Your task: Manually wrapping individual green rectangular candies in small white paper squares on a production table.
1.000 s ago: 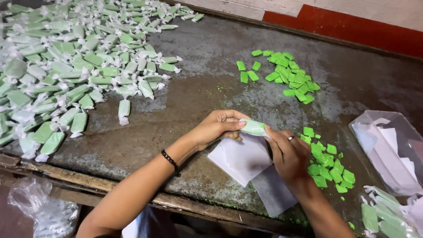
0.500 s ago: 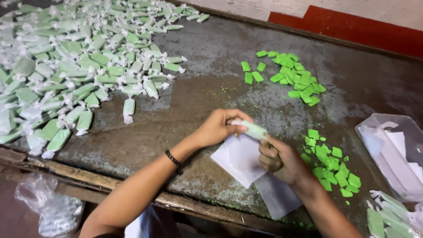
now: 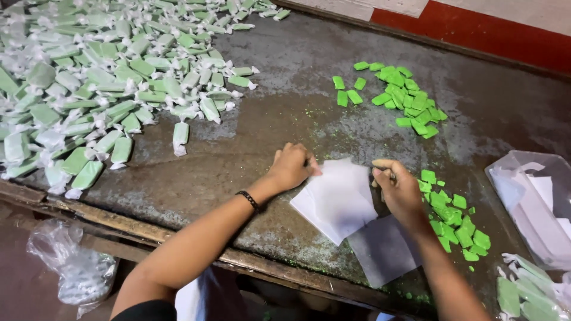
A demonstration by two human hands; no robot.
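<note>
My left hand [image 3: 291, 166] is curled into a loose fist on the left edge of a stack of white wrapper sheets [image 3: 336, 199] on the worn metal table [image 3: 285, 113]. Whatever is inside the fist is hidden. My right hand [image 3: 399, 191] has its fingers curled at the stack's upper right corner, with nothing visible in them. Right beside that hand lies a scatter of bare green pieces [image 3: 455, 223]. A second heap of bare green pieces [image 3: 398, 98] lies farther back. The green piece seen earlier between my hands is not in view.
A large pile of green pieces in white twisted wrappers [image 3: 101, 83] covers the table's left side. A clear plastic bag with white sheets [image 3: 532, 199] sits at the right edge, and wrapped pieces [image 3: 526, 294] lie below it. A crumpled plastic bag [image 3: 74, 264] hangs below the front edge.
My hands held a wrapped green piece between them above the sheets. They have now parted and dropped to the table, left hand to the left edge, right hand to the right.
</note>
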